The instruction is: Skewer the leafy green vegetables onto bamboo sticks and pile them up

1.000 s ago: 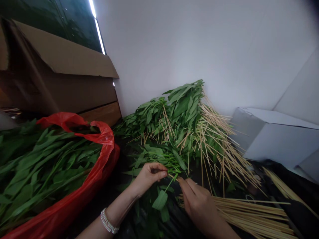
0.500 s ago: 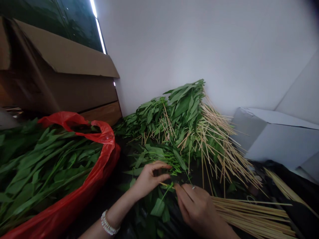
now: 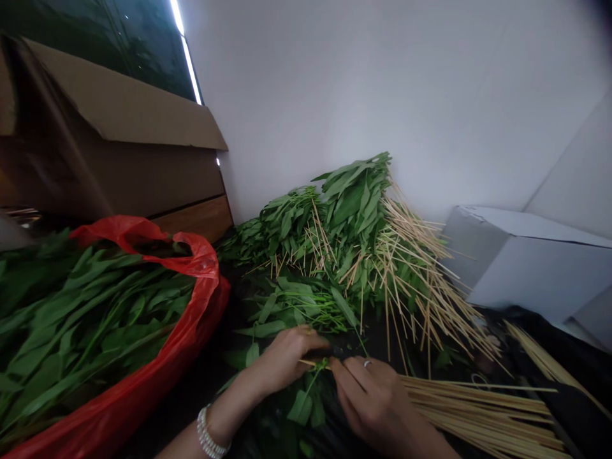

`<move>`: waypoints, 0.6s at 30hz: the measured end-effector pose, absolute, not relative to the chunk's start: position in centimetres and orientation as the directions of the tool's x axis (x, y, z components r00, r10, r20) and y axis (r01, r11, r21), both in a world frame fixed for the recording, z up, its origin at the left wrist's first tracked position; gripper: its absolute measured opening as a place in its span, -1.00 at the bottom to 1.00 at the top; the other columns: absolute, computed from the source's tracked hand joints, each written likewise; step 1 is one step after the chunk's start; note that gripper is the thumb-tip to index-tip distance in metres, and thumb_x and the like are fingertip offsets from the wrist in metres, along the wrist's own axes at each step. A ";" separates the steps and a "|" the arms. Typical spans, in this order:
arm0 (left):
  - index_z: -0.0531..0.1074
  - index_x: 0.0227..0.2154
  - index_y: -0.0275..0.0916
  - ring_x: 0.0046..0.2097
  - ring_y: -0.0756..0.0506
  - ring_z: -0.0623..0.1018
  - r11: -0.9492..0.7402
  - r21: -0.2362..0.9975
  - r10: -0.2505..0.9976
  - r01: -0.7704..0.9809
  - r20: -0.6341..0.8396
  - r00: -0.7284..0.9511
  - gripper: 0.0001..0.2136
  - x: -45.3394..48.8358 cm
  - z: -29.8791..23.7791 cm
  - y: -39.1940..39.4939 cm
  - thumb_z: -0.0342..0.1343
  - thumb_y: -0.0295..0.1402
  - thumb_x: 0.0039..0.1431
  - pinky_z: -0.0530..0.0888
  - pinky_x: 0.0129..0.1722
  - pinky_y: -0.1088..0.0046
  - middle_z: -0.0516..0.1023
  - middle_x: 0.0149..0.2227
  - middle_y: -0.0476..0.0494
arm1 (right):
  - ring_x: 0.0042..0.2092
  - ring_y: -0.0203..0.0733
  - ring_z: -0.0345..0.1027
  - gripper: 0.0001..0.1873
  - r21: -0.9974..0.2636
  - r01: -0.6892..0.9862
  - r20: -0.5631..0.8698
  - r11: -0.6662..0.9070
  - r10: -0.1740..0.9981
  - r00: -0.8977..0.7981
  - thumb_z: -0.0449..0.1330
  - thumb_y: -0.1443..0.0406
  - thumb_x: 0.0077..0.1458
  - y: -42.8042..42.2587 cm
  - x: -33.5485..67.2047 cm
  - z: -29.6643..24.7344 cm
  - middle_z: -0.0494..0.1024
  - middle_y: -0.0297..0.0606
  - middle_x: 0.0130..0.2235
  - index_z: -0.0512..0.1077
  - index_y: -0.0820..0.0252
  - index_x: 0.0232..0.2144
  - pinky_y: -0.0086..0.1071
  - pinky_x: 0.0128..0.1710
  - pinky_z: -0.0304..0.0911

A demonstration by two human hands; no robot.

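Fingertips of your right hand (image 3: 370, 390) are pinched on a thin stick (image 3: 306, 362), so that grip is closed on it; your left hand (image 3: 288, 358) has its fingers curled just above the stick's free end, and whether that grip touches anything you cannot tell, since the thumb is hidden. The relation that counts is this: the stick runs crosswise between your hands, its long axis nearly level, pointing left out of the right grip, which is the nearer one, with a green stem (image 3: 322, 364) at the stick just beside your right fingertips and its leaves (image 3: 301, 407) hanging below. Against the frame half a second ago, your left fingers have dropped and curled inward, closing the clear gap they showed, and the stem and stick sit slightly lower and further left. Beyond your left fingers lie loose leafy stems (image 3: 329, 311); to the right of your right hand, a bundle of bare sticks (image 3: 482, 408) stretches sideways. Farther out, greens and sticks are heaped in a pile (image 3: 356, 204) against the wall (image 3: 363, 76), with a red bag (image 3: 213, 274) of leaves on your left and a white box (image 3: 549, 271) on your right.
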State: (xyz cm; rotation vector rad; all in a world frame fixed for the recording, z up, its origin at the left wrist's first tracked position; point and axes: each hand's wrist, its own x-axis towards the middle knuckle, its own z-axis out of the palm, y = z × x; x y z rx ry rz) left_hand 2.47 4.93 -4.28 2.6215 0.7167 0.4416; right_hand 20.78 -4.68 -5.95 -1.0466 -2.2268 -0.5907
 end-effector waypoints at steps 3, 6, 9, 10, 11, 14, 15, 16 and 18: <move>0.51 -0.17 -0.17 -0.26 -0.09 0.49 -0.776 0.475 0.548 0.415 0.184 0.816 -0.78 2.4 -4.5 5.0 -0.03 -0.40 0.26 0.34 -0.29 0.48 0.51 -0.29 -0.11 | -0.40 -0.23 0.32 -0.70 0.132 0.797 0.684 0.589 0.528 -0.503 -0.04 0.47 0.14 -4.6 20.7 -5.9 0.43 -0.21 -0.41 0.39 0.42 -0.11 -0.34 -0.40 0.22; 0.51 -0.25 -0.21 -0.24 -0.08 0.47 -0.724 0.568 0.601 0.391 0.241 0.762 -0.81 2.4 -4.5 5.4 -0.03 -0.43 0.25 0.36 -0.23 0.47 0.48 -0.29 -0.11 | -0.41 -0.25 0.32 -0.71 0.129 0.811 0.699 0.571 0.527 -0.483 -0.03 0.46 0.16 -4.5 20.8 -5.8 0.42 -0.21 -0.42 0.40 0.41 -0.12 -0.36 -0.41 0.21; 0.48 -0.33 -0.23 -0.22 -0.08 0.47 -0.636 0.694 0.683 0.338 0.302 0.665 -0.86 2.5 -4.4 6.0 0.01 -0.44 0.21 0.37 -0.19 0.44 0.48 -0.30 -0.10 | -0.43 -0.27 0.31 -0.72 0.093 0.845 0.720 0.526 0.551 -0.422 -0.04 0.45 0.18 -4.3 21.1 -5.8 0.42 -0.23 -0.43 0.40 0.39 -0.13 -0.38 -0.44 0.18; 0.47 -0.34 -0.24 -0.24 -0.08 0.47 -0.591 0.741 0.719 0.319 0.305 0.624 -0.87 2.5 -4.4 6.2 0.02 -0.43 0.19 0.37 -0.20 0.44 0.48 -0.31 -0.11 | -0.43 -0.27 0.31 -0.72 0.076 0.857 0.726 0.510 0.560 -0.398 -0.04 0.46 0.18 -4.3 21.2 -5.8 0.42 -0.24 -0.43 0.40 0.38 -0.13 -0.38 -0.45 0.17; 0.46 -0.35 -0.26 -0.26 -0.08 0.47 -0.536 0.791 0.756 0.294 0.295 0.584 -0.89 2.5 -4.3 6.3 0.03 -0.42 0.18 0.37 -0.23 0.44 0.48 -0.33 -0.10 | -0.43 -0.27 0.32 -0.72 0.059 0.867 0.732 0.495 0.569 -0.374 -0.04 0.46 0.18 -4.2 21.3 -5.8 0.42 -0.25 -0.44 0.40 0.37 -0.13 -0.39 -0.45 0.17; 0.44 -0.32 -0.29 -0.32 -0.06 0.46 -0.354 0.924 0.824 0.147 0.234 0.516 -0.89 2.6 -4.2 6.5 0.09 -0.36 0.14 0.38 -0.29 0.46 0.48 -0.38 -0.09 | -0.42 -0.29 0.34 -0.73 0.020 0.892 0.744 0.452 0.589 -0.316 -0.05 0.45 0.20 -4.0 21.7 -5.9 0.42 -0.26 -0.43 0.42 0.32 -0.16 -0.41 -0.41 0.19; 0.44 -0.28 -0.30 -0.32 -0.05 0.47 -0.303 0.949 0.827 0.093 0.213 0.521 -0.85 2.6 -4.1 6.4 0.11 -0.34 0.12 0.37 -0.31 0.47 0.49 -0.38 -0.08 | -0.41 -0.29 0.34 -0.74 0.009 0.898 0.746 0.439 0.596 -0.298 -0.05 0.44 0.20 -4.0 21.8 -5.9 0.42 -0.26 -0.43 0.42 0.31 -0.16 -0.41 -0.40 0.19; 0.45 -0.22 -0.29 -0.33 -0.05 0.47 -0.259 0.964 0.821 0.055 0.190 0.538 -0.80 2.6 -4.0 6.3 0.13 -0.32 0.12 0.37 -0.32 0.48 0.49 -0.38 -0.07 | -0.42 -0.29 0.34 -0.74 -0.002 0.904 0.746 0.427 0.603 -0.283 -0.04 0.44 0.21 -4.0 21.8 -6.0 0.42 -0.27 -0.43 0.42 0.30 -0.17 -0.42 -0.40 0.19; 0.45 -0.10 -0.28 -0.35 -0.03 0.46 -0.192 0.981 0.808 0.035 0.137 0.573 -0.71 2.5 -3.7 6.0 0.14 -0.29 0.12 0.36 -0.35 0.50 0.51 -0.36 -0.07 | -0.43 -0.30 0.34 -0.74 -0.020 0.913 0.743 0.407 0.617 -0.259 -0.04 0.44 0.21 -3.9 21.9 -6.1 0.42 -0.28 -0.43 0.42 0.29 -0.15 -0.42 -0.41 0.19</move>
